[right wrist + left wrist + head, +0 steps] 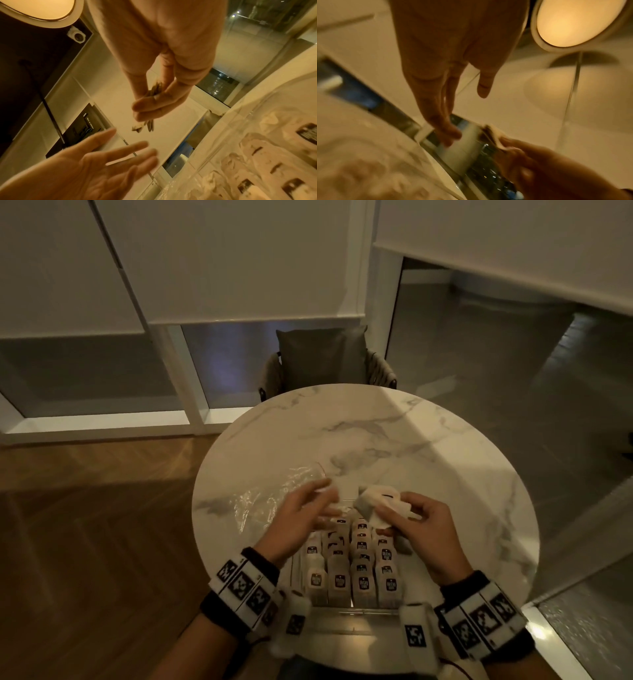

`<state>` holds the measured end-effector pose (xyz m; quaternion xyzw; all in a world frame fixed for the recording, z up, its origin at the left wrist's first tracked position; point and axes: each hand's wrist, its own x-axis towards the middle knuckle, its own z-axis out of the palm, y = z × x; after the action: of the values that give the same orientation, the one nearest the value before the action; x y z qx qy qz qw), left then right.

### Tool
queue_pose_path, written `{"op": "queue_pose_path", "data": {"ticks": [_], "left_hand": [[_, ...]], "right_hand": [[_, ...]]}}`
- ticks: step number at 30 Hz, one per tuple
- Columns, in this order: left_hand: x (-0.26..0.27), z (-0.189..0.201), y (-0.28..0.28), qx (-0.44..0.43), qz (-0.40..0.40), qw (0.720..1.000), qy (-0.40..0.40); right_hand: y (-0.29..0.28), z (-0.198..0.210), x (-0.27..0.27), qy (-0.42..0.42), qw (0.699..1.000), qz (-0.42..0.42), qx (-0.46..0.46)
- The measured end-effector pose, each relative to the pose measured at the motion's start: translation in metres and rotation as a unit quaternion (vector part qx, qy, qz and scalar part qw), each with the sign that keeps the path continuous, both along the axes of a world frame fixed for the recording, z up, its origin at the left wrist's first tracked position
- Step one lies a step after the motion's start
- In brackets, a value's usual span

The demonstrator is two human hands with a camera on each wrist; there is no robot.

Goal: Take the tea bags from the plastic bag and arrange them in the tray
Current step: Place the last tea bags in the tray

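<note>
A clear tray [342, 613] at the near edge of the round marble table [411, 440] holds several rows of tea bags [361, 571] with dark labels. My right hand [407, 511] is above the tray's far end and pinches a small bunch of tea bags [375, 501]; the right wrist view shows them squeezed between thumb and fingers [150, 92]. Beside it, my left hand [322, 501] hovers with straight fingers; its palm [111, 155] is empty. A crumpled clear plastic bag [270, 494] lies on the table left of the hands.
A chair with a dark cushion [322, 357] stands at the table's far side. Wooden floor [85, 542] lies to the left, and glass panels are behind. A round lamp [573, 23] shows overhead in the wrist views.
</note>
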<state>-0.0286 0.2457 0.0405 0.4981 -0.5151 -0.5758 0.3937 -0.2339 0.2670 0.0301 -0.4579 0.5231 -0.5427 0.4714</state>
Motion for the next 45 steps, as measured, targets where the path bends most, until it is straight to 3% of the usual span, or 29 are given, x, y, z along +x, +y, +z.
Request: {"op": "queue_pose_path", "data": {"ticks": [3,6,10,16,23,27,32,38,41,45], "left_hand": [[-0.029,-0.002,0.004,0.092,-0.085,0.988,0.088],[-0.041,-0.009,0.004,0.072,-0.036,0.987,0.137],[-0.042,-0.019,0.001,0.058,0.015,0.987,0.149],[-0.032,-0.026,0.005,0.095,0.108,0.983,0.109],[-0.041,-0.015,0.018,0.012,0.044,0.992,0.122],[-0.045,-0.017,0.016,0.031,0.026,0.994,0.105],[-0.050,-0.015,0.020,0.029,0.030,0.982,0.182],[-0.045,-0.027,0.012,-0.061,0.053,0.992,0.094],[-0.037,-0.025,0.010,-0.078,0.014,0.996,0.029],[-0.032,-0.023,0.008,-0.102,-0.052,0.993,-0.043]], "right_hand": [[-0.003,0.005,0.002,0.023,1.000,0.006,-0.007],[-0.006,0.003,-0.003,0.027,1.000,-0.001,0.001],[-0.006,-0.005,-0.010,0.042,0.998,-0.043,0.011],[-0.002,-0.002,-0.018,-0.021,0.995,-0.093,-0.034],[-0.001,0.007,-0.007,-0.155,0.987,-0.044,-0.007],[0.002,0.001,-0.003,-0.103,0.994,-0.032,0.001],[0.006,-0.005,0.002,-0.059,0.997,-0.025,-0.030],[0.006,-0.004,-0.004,0.001,1.000,0.015,0.003],[-0.003,0.002,-0.015,0.057,0.998,-0.024,-0.017],[-0.007,0.008,-0.021,0.118,0.990,0.061,-0.036]]}}
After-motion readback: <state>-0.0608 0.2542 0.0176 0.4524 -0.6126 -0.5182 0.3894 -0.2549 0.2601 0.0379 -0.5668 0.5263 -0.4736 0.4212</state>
